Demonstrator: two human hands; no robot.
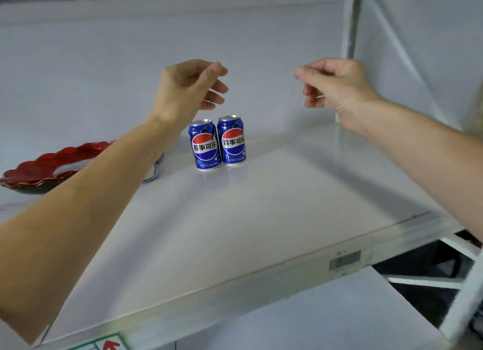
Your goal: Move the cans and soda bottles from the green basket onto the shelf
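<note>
Both hands hover at mid-frame with fingers loosely curled and nothing in them — the left hand point(189, 88) above the cans, the right hand point(333, 84) well apart to the right. The white shelf point(261, 205) fills the frame, a red scalloped dish point(49, 164) at its left edge. Two blue Pepsi cans point(218, 143) stand upright, touching, centre frame — another can's base point(151, 174) peeks from behind the left forearm.
</note>
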